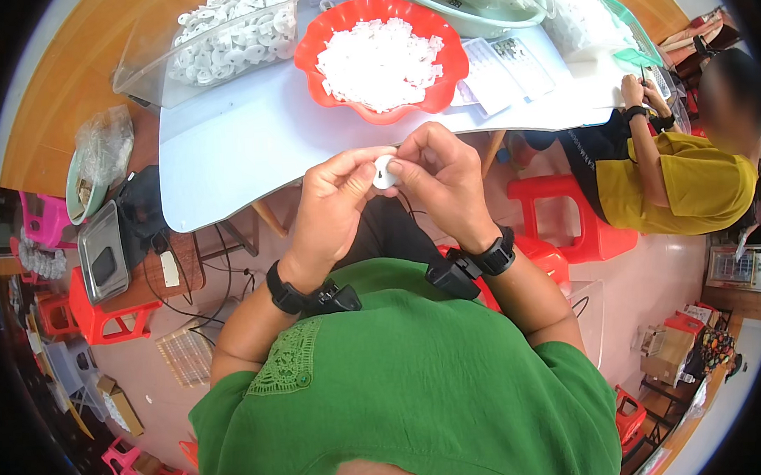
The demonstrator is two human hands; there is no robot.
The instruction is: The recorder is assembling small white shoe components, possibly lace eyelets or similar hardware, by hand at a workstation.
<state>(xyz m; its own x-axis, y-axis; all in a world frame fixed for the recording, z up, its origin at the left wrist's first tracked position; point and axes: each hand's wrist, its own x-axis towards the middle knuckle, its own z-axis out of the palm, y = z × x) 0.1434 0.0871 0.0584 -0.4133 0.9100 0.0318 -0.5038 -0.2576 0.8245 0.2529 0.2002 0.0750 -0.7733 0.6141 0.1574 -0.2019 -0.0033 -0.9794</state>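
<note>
Between my two hands, just off the table's near edge, is a small round white plastic piece (384, 173) with a dark slot in it. My left hand (332, 201) pinches it by its left side with thumb and forefinger. The thumb and fingers of my right hand (446, 184) close on its right side; whether they hold a second small part is hidden. Beyond them stands a red scalloped bowl (311, 58) heaped with small white plastic parts (381, 63). A clear bin (148, 73) at the far left of the table holds many round white pieces (236, 31) of similar look.
The white table (215, 151) curves toward me. A pale green basin (473, 21) and printed sheets (505, 75) lie right of the bowl. A co-worker in a yellow shirt (692, 177) sits at the right. Red stools (566, 212) stand close by; cables (188, 309) trail at the left.
</note>
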